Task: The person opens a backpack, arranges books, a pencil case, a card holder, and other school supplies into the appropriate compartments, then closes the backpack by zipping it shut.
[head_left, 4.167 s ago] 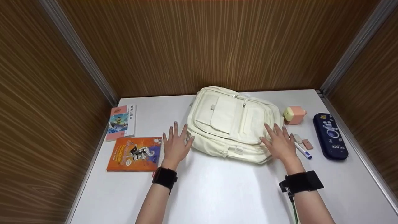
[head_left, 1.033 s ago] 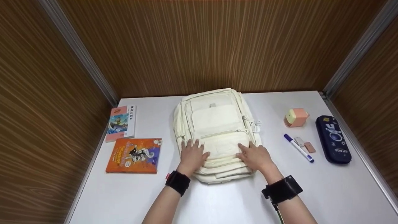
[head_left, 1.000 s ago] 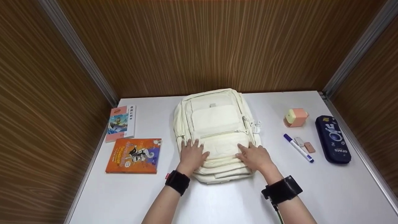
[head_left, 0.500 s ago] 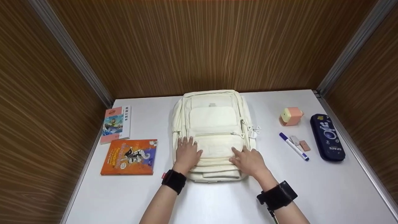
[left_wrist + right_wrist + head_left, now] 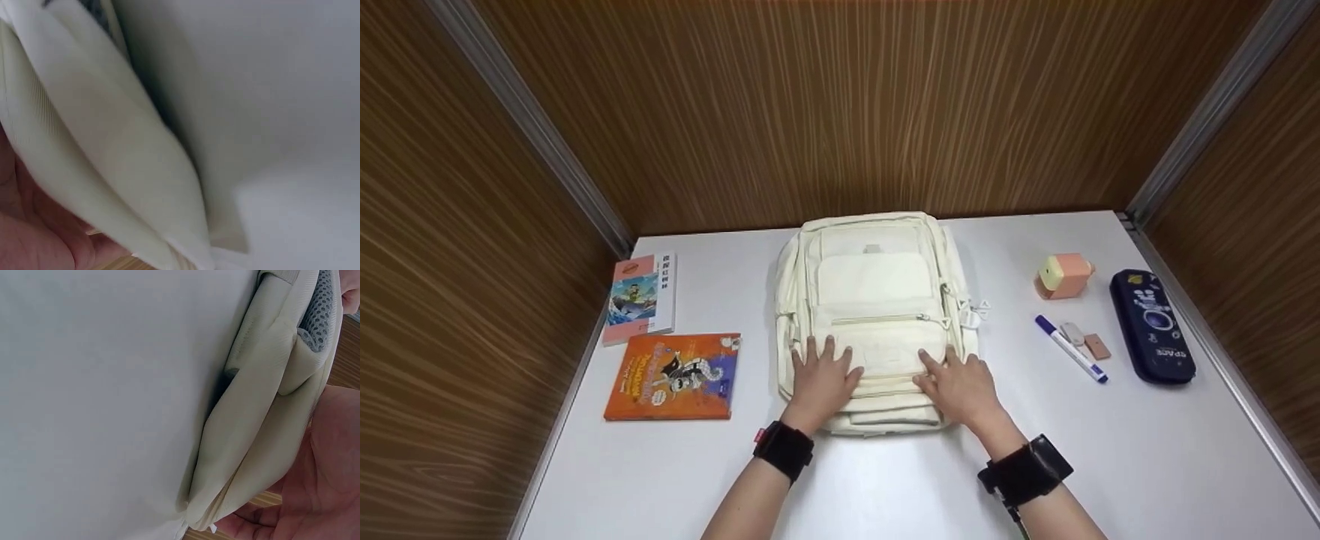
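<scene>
A cream backpack (image 5: 874,281) lies on the table with its front pockets facing up and its top toward the back wall. My left hand (image 5: 823,382) rests on its lower left part, fingers spread. On the lower right, my right hand (image 5: 960,386) touches the front pocket, index finger extended. In the left wrist view, part of my left hand (image 5: 39,230) shows beside the bag's padded fabric. Grey mesh and folded cream fabric appear in the right wrist view, with my right hand (image 5: 326,478) beside them.
To the left lie a pink-and-white book (image 5: 641,300) and an orange book (image 5: 673,377). On the right are a pink-and-yellow pencil sharpener (image 5: 1065,275), a marker (image 5: 1071,349), two small erasers (image 5: 1098,346) and a navy pencil case (image 5: 1153,326). Wood-grain panels (image 5: 840,112) enclose the table.
Since the oldest frame, the backpack has turned from slanted to nearly straight, and both hands have moved from its sides onto its lower front. Lately the left hand has shifted slightly right.
</scene>
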Demonstrator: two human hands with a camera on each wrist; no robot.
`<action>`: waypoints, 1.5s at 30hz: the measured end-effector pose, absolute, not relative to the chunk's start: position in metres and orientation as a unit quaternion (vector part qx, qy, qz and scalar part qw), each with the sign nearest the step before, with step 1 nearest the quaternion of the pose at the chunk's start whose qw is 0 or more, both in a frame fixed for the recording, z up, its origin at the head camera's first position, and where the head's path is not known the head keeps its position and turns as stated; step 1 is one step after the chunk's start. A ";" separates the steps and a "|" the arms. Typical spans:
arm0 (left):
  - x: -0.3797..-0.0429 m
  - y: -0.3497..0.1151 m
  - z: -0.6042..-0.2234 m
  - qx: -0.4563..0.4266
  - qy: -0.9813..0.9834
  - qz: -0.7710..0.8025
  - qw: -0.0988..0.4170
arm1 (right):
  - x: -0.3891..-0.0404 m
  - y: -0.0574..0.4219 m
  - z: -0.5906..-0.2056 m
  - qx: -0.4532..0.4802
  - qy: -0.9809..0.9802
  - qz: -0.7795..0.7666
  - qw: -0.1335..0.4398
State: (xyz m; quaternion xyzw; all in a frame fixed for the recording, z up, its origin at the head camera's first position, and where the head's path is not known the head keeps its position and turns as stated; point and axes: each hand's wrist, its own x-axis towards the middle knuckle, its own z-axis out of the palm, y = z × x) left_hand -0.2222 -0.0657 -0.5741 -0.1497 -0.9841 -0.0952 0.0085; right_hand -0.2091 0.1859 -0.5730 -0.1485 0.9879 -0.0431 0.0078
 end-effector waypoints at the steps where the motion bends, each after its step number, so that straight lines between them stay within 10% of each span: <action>1: -0.223 -0.067 -0.574 -0.149 -0.984 -0.096 0.007 | -0.212 0.185 -0.573 -0.149 0.988 -0.045 0.005; 13: -0.255 -0.078 -0.566 -0.133 -0.984 -0.110 -0.039 | -0.251 0.207 -0.556 -0.149 0.966 -0.210 0.029; 22: -0.261 -0.077 -0.568 -0.143 -0.983 -0.108 -0.028 | -0.294 0.250 -0.555 -0.043 0.971 -0.218 -0.092; 45: -0.258 -0.077 -0.571 -0.132 -0.982 -0.120 -0.062 | -0.339 0.252 -0.588 0.053 0.968 -0.247 0.009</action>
